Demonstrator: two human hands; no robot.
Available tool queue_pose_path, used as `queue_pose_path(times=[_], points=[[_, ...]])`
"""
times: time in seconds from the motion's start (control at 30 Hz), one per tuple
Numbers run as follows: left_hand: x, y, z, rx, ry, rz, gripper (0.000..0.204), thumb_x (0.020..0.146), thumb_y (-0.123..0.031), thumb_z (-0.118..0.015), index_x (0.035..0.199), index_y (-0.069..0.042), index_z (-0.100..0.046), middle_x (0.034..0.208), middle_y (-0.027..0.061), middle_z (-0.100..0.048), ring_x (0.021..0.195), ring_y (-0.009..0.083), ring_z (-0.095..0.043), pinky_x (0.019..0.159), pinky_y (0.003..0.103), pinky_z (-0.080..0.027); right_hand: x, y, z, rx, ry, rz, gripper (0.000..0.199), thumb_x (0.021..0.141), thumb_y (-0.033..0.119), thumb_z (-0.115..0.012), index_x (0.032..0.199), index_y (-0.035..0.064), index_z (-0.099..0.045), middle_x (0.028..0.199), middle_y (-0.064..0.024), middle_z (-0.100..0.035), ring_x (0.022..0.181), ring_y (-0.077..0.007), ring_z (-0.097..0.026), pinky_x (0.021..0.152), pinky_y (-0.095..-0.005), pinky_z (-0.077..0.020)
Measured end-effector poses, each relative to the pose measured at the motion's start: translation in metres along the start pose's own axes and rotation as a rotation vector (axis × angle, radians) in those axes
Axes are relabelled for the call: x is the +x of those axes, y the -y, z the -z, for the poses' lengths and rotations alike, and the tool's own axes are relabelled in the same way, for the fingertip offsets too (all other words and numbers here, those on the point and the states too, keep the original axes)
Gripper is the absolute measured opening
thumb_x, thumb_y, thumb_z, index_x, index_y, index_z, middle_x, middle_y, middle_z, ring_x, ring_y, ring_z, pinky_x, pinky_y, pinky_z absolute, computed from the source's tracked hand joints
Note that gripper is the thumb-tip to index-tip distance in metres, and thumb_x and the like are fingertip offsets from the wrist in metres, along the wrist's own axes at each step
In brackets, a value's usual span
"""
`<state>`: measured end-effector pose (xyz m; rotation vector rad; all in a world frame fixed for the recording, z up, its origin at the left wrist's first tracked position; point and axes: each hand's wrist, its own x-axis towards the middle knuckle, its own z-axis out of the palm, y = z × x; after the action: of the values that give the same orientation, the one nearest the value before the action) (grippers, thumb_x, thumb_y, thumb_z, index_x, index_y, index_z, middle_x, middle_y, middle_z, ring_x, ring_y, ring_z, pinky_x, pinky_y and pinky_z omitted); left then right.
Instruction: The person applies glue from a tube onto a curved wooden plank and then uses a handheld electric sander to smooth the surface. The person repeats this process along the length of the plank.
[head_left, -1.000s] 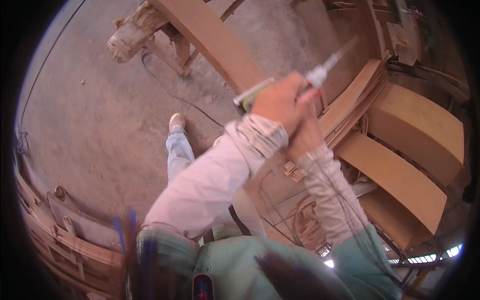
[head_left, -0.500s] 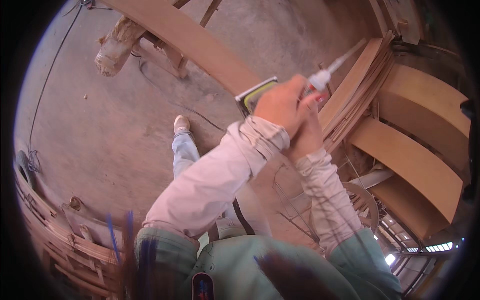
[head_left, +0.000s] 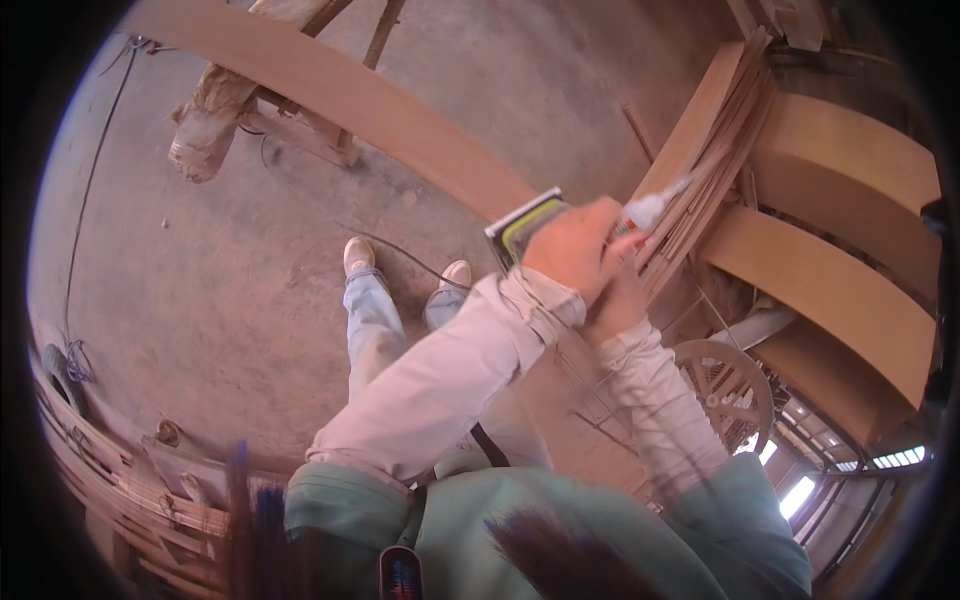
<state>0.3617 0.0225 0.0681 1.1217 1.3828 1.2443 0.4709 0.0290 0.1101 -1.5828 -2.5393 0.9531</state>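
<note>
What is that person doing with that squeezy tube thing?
A person stands on a dusty concrete floor, holding a tube with a white nozzle up in both hands. The left hand wraps around the tube's body, and the right hand sits just under it. The nozzle points toward a stack of thin curved wooden strips. Bigger curved wooden panels lie to the right.

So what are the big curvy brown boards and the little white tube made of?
The curved brown boards look like bent plywood or fibreboard: flat, matt tan faces with thin layered edges. The small white tube with a pointed nozzle, held by the left hand and the right hand, looks like smooth plastic, though it is blurred.
</note>
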Motion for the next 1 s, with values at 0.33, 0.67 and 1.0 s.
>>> queue_pose_path(times=[0.33,0.67,1.0], points=[[-0.014,0.002,-0.034,-0.071,-0.004,0.034,0.032,0.088,-0.031,-0.07,0.093,-0.003,-0.054,0.077,0.016,-0.058,0.073,0.0353,-0.058,0.066,0.043,-0.047,-0.03,-0.039,0.001,-0.086,0.046,-0.114,0.065,0.073,0.016,-0.076,0.132,0.0115,-0.05,0.127,-0.0157,-0.048,0.105,-0.0398,-0.058,0.084,-0.0464,-0.0532],[-0.044,0.008,-0.088,-0.009,-0.041,0.0,0.022,0.094,-0.024,-0.065,0.099,-0.002,-0.06,0.077,0.0142,-0.061,0.066,0.0289,-0.056,0.063,0.037,-0.046,-0.112,-0.098,0.017,-0.076,-0.198,-0.298,0.07,0.063,0.013,-0.082,0.126,0.0172,-0.052,0.113,-0.0141,-0.053,0.1,-0.0379,-0.059,0.083,-0.0457,-0.0521],[-0.134,0.073,0.07,0.579,0.089,0.232,0.032,0.095,-0.025,-0.063,0.113,0.0,-0.058,0.095,0.0208,-0.063,0.083,0.041,-0.06,0.069,0.047,-0.046,-0.164,-0.095,0.027,-0.024,-0.422,-0.296,0.071,0.06,-0.002,-0.08,0.124,0.0134,-0.053,0.104,-0.0118,-0.054,0.092,-0.0326,-0.057,0.081,-0.0407,-0.05]])
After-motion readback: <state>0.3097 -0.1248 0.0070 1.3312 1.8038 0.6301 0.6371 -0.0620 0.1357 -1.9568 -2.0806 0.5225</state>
